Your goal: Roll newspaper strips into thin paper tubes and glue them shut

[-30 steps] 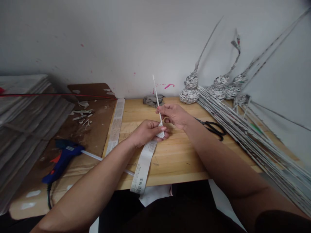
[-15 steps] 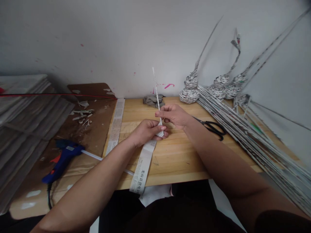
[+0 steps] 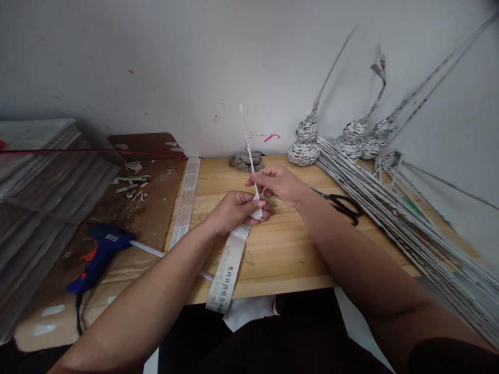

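Note:
A newspaper strip [image 3: 227, 270] runs up from the table's front edge into my left hand [image 3: 240, 210], whose thumb and fingers pinch it where it narrows into a rolled tube. The thin rolled paper tube [image 3: 248, 140] points up toward the wall, leaning slightly left. Just above the left hand, my right hand [image 3: 276, 183] pinches this tube between thumb and fingers. Another newspaper strip [image 3: 187, 192] lies flat on the table to the left. The part of the strip inside the left fist is hidden.
A blue glue gun [image 3: 102, 259] lies left on cardboard, beside paper scraps [image 3: 134, 187] and stacked newspapers [image 3: 35, 218]. Black-handled scissors [image 3: 345, 205] lie right, near a bundle of paper tubes [image 3: 374, 208]. Woven paper gourd shapes [image 3: 304, 143] and a grey cloth [image 3: 245, 161] stand along the wall.
The tube's upper end has tipped a little to the left. My right fingers have shifted slightly up and left along it, while the left hand stays nearly in place.

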A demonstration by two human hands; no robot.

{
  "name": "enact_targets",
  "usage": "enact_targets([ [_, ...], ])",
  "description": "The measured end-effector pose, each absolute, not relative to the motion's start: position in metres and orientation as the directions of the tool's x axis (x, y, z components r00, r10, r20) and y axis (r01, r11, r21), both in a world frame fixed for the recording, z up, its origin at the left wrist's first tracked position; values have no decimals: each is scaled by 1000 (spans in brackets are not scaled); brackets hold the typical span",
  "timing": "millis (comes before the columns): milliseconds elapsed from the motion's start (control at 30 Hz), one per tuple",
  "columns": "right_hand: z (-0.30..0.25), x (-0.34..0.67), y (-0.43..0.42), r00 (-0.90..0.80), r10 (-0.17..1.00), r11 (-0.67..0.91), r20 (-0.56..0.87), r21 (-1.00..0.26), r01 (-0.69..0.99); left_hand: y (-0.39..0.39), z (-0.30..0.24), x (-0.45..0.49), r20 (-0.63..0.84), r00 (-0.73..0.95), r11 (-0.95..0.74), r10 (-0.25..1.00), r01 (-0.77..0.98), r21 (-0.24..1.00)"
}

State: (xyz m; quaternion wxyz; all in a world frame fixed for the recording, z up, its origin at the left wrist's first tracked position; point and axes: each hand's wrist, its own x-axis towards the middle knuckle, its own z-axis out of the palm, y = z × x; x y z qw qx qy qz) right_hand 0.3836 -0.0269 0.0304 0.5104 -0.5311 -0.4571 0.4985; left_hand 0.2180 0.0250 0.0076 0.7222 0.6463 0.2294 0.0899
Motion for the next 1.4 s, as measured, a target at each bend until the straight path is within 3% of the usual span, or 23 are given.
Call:
enact_targets([
  [133,33,388,-28,-12,999,-54,-53,-998,-26,25,7,218,-230,872,164,431,175,971],
  [433,27,378,-22,251,968,5,17,-999,46,26,8,219,-204,860,128,467,163,978],
  [700,34,366,-27,434,827,130,356,-873,469,24,13,219,-192,840,56,508,190,980],
  [767,34,367,-26,400,857,133,324,-890,437,24,12,219,-202,840,71,504,193,979],
  [967,24,382,-22,149,989,3,24,-990,142,28,5,219,-211,842,175,496,141,975],
  [1200,20,383,-21,121,992,-34,-42,-997,-66,30,4,218,-221,856,200,467,140,970],
  [1400,20,385,-21,41,997,-61,-66,-992,-114,26,8,218,-269,830,254,489,159,954],
])
